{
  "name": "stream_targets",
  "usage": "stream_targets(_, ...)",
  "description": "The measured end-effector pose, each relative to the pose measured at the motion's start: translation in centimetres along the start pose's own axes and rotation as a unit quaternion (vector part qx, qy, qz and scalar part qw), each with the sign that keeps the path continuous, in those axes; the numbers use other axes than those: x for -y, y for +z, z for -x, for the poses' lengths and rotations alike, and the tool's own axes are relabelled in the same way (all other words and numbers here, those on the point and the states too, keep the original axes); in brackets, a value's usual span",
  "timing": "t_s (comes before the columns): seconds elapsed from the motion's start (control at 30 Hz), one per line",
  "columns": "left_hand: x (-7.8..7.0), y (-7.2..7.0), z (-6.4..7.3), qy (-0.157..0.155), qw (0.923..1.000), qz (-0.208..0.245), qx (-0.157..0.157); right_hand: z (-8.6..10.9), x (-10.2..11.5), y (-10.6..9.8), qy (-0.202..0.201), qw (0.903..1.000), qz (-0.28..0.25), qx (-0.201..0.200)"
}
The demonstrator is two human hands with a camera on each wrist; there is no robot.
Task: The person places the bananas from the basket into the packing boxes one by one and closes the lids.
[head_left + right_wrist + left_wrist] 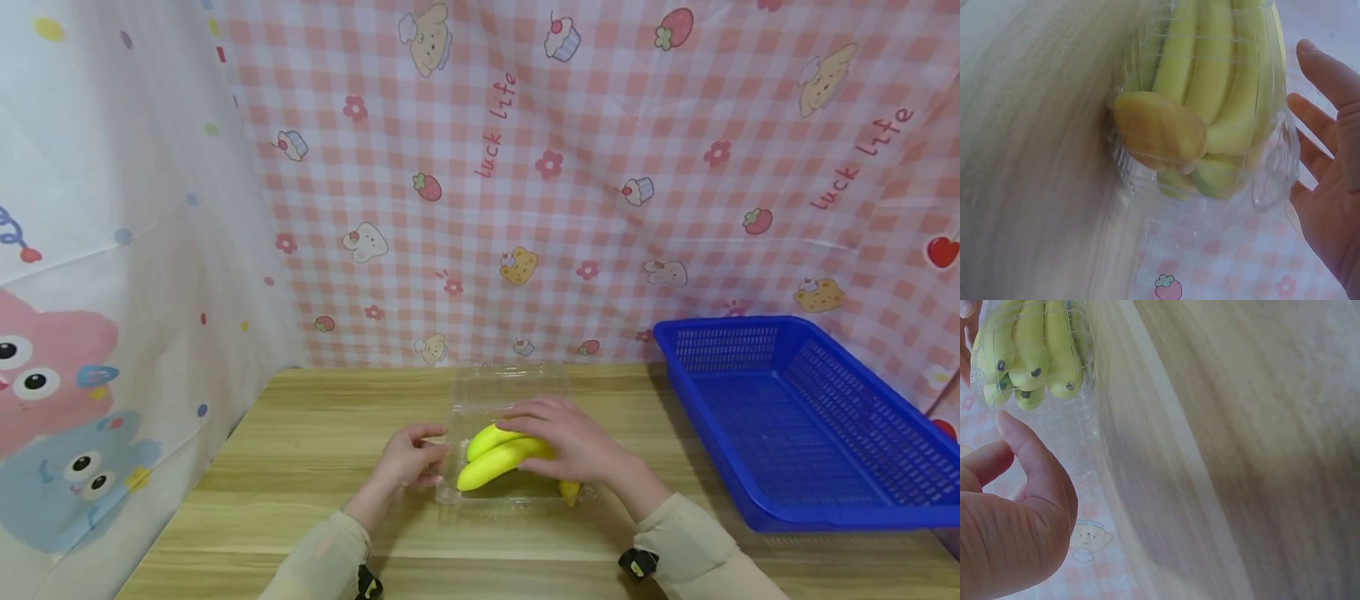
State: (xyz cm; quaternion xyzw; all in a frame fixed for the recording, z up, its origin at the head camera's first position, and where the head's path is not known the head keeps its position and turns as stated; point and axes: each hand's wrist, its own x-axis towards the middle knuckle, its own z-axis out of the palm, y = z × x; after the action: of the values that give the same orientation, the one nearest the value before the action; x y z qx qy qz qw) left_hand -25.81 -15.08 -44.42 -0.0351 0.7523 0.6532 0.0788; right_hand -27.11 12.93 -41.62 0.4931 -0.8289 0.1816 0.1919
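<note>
Your bananas [498,467] lie in the base of a clear plastic container [517,501], about midway between the left and right edges of the table [300,442]; its lid [480,385] stands open toward the back edge. A blue basket [716,467] with meshed walls covers the back right corner. Your right hand [573,442] is over the bananas, its fingers spread and gently bent; you pinch nothing with it, and whether the fingertips touch the fruit I cannot tell. Your left hand [408,458] is at the container's left side, fingers loosely bent, thumb apart from the index finger; contact there is unclear. The head view shows two bananas plainly, but your left wrist view shows several dark tips [1036,373] through the plastic. Your right wrist view shows a thick brownish-yellow end [1160,131] more fully.
</note>
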Motion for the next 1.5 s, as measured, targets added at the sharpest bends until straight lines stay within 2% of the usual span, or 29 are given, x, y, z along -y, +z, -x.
stream_targets(0.87, -0.2, 0.0, 0.0, -0.004, 1.0, 0.002, -0.002, 2.4, -1.6, -1.1, 0.015, 0.9957, -0.023, -0.089)
stream_targets(1.2, 0.0, -0.2, -0.2, -0.012, 0.9999, 0.003, -0.005, 3.4, -2.4, -1.6, 0.05, 0.9896, -0.056, -0.122)
stream_targets(1.5, -0.8, -0.9, -1.4, -0.021, 0.9989, 0.018, -0.036, 4.4, -3.5, -1.8, 0.113, 0.9774, -0.088, -0.156)
